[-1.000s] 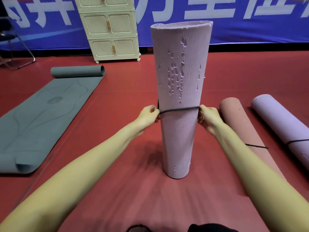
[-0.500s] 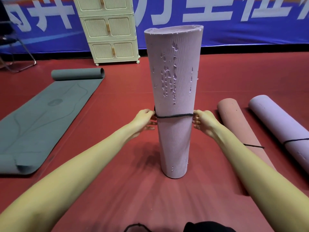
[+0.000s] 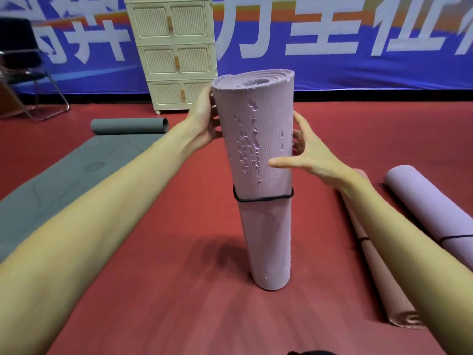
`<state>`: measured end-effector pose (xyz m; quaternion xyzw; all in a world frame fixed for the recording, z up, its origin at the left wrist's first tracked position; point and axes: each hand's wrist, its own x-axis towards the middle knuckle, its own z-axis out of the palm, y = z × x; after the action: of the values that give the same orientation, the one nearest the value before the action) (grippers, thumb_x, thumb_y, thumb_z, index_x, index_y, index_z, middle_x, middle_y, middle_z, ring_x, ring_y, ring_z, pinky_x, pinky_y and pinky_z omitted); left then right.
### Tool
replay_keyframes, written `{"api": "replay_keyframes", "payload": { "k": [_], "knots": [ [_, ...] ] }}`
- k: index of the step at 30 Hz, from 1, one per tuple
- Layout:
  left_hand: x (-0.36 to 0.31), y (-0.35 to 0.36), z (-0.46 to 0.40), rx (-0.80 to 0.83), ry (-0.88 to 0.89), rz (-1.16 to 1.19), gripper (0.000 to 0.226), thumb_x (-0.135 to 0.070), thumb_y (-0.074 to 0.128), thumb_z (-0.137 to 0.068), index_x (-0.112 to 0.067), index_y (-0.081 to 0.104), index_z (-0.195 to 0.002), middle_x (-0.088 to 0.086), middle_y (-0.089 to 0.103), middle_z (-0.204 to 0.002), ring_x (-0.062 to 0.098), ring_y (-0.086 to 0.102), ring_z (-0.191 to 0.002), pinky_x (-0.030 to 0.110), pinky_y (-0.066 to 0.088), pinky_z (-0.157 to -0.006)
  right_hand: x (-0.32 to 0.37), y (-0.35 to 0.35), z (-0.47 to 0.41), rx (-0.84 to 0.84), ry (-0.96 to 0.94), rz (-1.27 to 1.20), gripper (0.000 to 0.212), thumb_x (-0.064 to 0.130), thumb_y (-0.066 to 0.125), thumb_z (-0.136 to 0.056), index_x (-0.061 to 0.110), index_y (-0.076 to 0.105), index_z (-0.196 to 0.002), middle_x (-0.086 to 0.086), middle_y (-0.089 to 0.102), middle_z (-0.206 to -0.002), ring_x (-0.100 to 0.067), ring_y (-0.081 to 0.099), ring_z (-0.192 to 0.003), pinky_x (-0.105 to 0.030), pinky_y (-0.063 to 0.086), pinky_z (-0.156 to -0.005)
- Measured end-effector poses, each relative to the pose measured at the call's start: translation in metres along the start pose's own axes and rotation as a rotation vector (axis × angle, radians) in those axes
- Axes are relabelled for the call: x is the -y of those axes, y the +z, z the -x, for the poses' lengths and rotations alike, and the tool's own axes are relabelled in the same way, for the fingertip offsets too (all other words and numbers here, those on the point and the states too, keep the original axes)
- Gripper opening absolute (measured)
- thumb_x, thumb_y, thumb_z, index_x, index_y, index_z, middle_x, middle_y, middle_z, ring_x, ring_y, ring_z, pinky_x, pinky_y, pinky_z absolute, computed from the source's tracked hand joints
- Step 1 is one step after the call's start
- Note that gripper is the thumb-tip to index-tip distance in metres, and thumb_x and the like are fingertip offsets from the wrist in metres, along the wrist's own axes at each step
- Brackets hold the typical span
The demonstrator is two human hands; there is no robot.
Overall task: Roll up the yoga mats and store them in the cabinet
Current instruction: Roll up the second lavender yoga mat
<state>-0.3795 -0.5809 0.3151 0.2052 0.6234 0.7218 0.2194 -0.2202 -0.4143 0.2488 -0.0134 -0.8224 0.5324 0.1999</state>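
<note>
A rolled lilac yoga mat (image 3: 263, 155) stands upright on the red floor, with a black elastic band (image 3: 263, 198) around its middle. My left hand (image 3: 203, 119) holds the roll's upper left side near the top, fingers going behind it. My right hand (image 3: 308, 155) is spread at the roll's right side above the band. Its thumb lies straight across the front and its fingers touch the right edge. The cream cabinet (image 3: 174, 55) stands behind, at the blue banner wall, doors closed.
A grey mat (image 3: 76, 175) lies half unrolled on the left, its far end in a roll (image 3: 128, 125). On the right lie a pink rolled mat (image 3: 378, 278) and another lilac rolled mat (image 3: 430, 208), both banded. A folding chair (image 3: 25, 73) stands far left.
Both hands let go of the black band at the roll's middle and rose to its upper part. The band stays around the mat. The view now looks down onto the roll's top.
</note>
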Motion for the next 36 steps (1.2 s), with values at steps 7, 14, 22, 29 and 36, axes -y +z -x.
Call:
{"api": "replay_keyframes", "payload": {
  "k": [7,14,22,29,36],
  "knots": [
    [-0.003,-0.011,0.013,0.137,0.089,0.196,0.047,-0.040,0.036,-0.092,-0.012,0.064,-0.118,0.005,0.069,-0.107,0.019,0.064,-0.084,0.030,0.049,-0.072,0.006,0.033,-0.006,-0.075,-0.293,0.189,0.108,0.038,0.092,-0.059,0.021,0.029,-0.146,0.004,0.045,-0.143,-0.015,0.045,-0.132,-0.047,0.039,-0.109],
    [0.013,-0.018,0.013,0.201,0.239,0.040,0.043,-0.029,0.036,-0.091,-0.023,0.056,-0.129,0.000,0.066,-0.121,0.017,0.060,-0.113,0.033,0.045,-0.093,-0.023,0.033,-0.012,-0.176,-0.365,0.401,0.118,0.035,0.084,-0.064,0.010,0.010,-0.153,-0.004,0.025,-0.155,-0.020,0.029,-0.142,-0.040,0.031,-0.113],
    [0.099,-0.028,0.010,0.325,0.189,-0.441,0.024,-0.016,0.051,-0.099,-0.020,0.055,-0.123,-0.007,0.063,-0.102,0.002,0.061,-0.085,0.023,0.055,-0.068,-0.102,0.020,0.009,-0.232,-0.304,0.601,0.078,0.029,0.065,-0.083,0.019,0.024,-0.149,0.018,0.024,-0.155,0.000,0.025,-0.143,-0.026,0.028,-0.116],
    [0.185,-0.051,0.019,0.368,0.277,-0.675,0.051,-0.011,0.063,-0.088,-0.025,0.053,-0.135,-0.012,0.059,-0.126,-0.001,0.053,-0.112,0.024,0.046,-0.097,-0.184,0.043,0.058,-0.140,-0.197,0.738,0.070,0.012,0.057,-0.082,0.005,0.031,-0.146,-0.009,0.038,-0.150,-0.029,0.046,-0.131,-0.042,0.044,-0.102],
    [0.275,-0.082,0.047,0.492,0.245,-1.004,0.060,0.002,0.063,-0.082,-0.019,0.053,-0.137,-0.004,0.064,-0.125,0.004,0.063,-0.106,0.018,0.046,-0.087,-0.215,0.082,0.085,0.172,0.007,0.833,0.062,-0.005,0.046,-0.086,0.020,0.041,-0.142,0.001,0.038,-0.146,-0.031,0.059,-0.106,-0.043,0.054,-0.069]
  ]
}}
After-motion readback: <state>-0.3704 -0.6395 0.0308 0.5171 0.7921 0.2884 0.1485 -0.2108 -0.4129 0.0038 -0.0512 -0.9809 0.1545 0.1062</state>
